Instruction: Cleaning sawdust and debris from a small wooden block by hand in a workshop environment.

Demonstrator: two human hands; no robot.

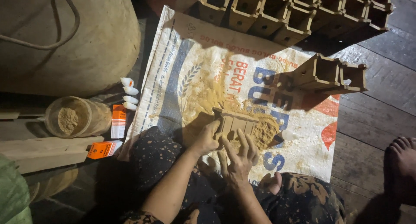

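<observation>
1. Here, the left hand has its grip closed around the near-left end of a small wooden box, fingers wrapped over its edge and holding it steady.
2. The right hand lies just beside it, fingers spread and pressed flat against the box's near side and the tan powder heaped at its right; this grip is open, clamped on nothing.
3. The box rests on a printed woven sack spread over the floor, directly ahead of the person's knees.
4. Judging from this, the work goes best if the left hand keeps the box from tipping while the right sweeps powder with a flat palm, so little scatters past the sack's edge.
5. Beyond the grip, up and to the right, a single wooden frame lies on the sack; farther on sits a stack of similar wooden frames.
6. To the left of the hands stand a clear jar of powder, two orange cartons, and several small white tubes.
7. Far right, a bare foot rests on the dark floorboards.
</observation>
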